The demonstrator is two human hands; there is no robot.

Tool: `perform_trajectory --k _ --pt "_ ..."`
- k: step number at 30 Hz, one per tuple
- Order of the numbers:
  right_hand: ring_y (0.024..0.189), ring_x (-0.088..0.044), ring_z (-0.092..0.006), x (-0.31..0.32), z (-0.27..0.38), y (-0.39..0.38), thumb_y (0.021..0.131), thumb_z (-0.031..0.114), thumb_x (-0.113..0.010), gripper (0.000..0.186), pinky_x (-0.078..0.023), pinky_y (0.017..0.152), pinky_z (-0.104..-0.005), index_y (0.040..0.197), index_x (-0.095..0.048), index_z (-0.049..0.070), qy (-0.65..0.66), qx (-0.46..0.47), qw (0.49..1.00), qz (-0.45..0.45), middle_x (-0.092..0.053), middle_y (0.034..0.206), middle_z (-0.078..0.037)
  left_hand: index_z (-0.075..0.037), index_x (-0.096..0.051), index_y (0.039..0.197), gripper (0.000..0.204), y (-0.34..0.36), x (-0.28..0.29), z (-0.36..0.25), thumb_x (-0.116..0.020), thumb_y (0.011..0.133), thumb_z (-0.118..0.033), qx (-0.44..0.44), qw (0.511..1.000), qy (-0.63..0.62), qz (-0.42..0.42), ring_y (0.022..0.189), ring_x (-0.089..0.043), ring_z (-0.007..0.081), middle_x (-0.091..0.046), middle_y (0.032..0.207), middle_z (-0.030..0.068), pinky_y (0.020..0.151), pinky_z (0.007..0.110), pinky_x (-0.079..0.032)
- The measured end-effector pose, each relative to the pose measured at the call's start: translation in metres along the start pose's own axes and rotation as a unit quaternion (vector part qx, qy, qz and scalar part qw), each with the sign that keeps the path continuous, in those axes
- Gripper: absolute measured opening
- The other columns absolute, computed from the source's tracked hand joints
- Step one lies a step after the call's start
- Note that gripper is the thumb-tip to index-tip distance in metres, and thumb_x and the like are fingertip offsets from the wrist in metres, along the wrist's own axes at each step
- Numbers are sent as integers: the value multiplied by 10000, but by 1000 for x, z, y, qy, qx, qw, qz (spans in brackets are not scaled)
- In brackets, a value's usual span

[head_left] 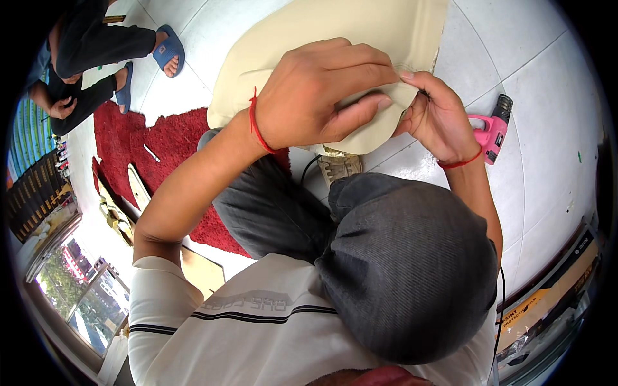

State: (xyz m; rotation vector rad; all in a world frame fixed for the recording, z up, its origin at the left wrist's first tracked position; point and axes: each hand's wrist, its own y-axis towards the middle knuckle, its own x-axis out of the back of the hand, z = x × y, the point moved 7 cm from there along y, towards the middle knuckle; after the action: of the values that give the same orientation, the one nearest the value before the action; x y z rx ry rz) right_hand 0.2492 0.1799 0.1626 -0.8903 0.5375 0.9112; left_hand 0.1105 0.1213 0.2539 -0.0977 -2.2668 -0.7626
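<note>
A large beige panel with a smooth, leather-like surface lies in front of me, its near edge close to my raised knee. My left hand rests over the near right part of the panel, fingers curled and thumb pressing the beige material at the edge. At the right corner, my right hand pinches the edge between thumb and fingers. Some of its fingers are hidden beneath the panel. A small dark spot shows beside the right fingers, too small to make out.
A pink heat gun lies on the white tiled floor to the right. Red carpet pieces spread at left. Another person in blue slippers sits at the far left. Boxes stand along the lower right.
</note>
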Motion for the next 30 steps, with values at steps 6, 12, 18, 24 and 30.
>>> perform_trajectory --k 6,12,18,24,30 --pt "985 -737 -340 1 -3 -5 1041 266 -458 440 -612 864 -499 1322 -527 -67 81 -5 996 27 -708 1136 -233 -45 -722 1038 220 11 -5 -8 -747 835 -127 -12 993 64 95 803 -663 282 -707 1069 72 713 366 -539" --pt "976 -736 -343 8 -5 0 1037 262 -435 413 -604 872 -510 1284 -540 -52 31 3 999 -26 -708 1123 -225 -34 -718 1045 281 6 -10 -2 -788 813 -176 10 998 48 45 875 -681 294 -710 1110 115 765 366 -546" --pt "861 -723 -282 12 0 8 1012 274 -489 375 -601 785 -425 1217 -573 -29 25 -14 1000 3 -714 1007 -171 -15 -708 1004 393 -3 0 -14 -891 714 -208 22 997 54 -53 952 -690 302 -689 1194 153 817 363 -549" --pt "847 -718 -253 5 1 4 998 291 -512 373 -597 774 -408 1208 -589 -9 -3 -2 998 -67 -717 982 -142 -25 -712 931 293 0 -7 -26 -878 705 -114 191 974 25 -115 954 -689 256 -672 1147 135 783 329 -548" --pt "893 -720 -261 1 1 3 999 307 -500 410 -597 832 -430 1244 -590 -9 8 1 999 -50 -723 1046 -165 -4 -711 823 125 -5 -11 -25 -809 753 -38 201 969 6 -144 887 -696 210 -680 1135 130 743 299 -543"
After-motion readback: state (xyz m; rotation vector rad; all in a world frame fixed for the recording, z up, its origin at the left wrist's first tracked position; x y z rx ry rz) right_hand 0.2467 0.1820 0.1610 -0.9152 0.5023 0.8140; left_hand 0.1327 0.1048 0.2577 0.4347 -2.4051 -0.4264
